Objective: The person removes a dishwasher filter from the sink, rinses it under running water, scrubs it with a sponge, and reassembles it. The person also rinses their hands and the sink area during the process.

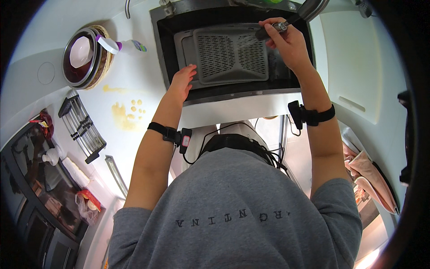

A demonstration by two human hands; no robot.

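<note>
My right hand [289, 43] grips a black pull-out faucet sprayer [263, 33] over the right part of a dark sink [240, 95]. A spray of water from it falls on a grey slotted metal panel [237, 55], which looks like a range hood filter. The panel lies in the sink on top of a larger grey tray or panel [188, 50], mostly hidden beneath it. At the panel's left edge, near the sink's left wall, is my left hand [184, 79], fingers apart and holding nothing. Whether its fingertips touch the panel I cannot tell.
Left of the sink, stacked bowls [80, 57] and a wicker basket [106, 62] stand beside a spray bottle [124, 46]. Yellowish liquid [124, 116] is spilled on the white counter [147, 101]. A metal rack [82, 129] lies farther left. A cutting board [351, 64] is at right.
</note>
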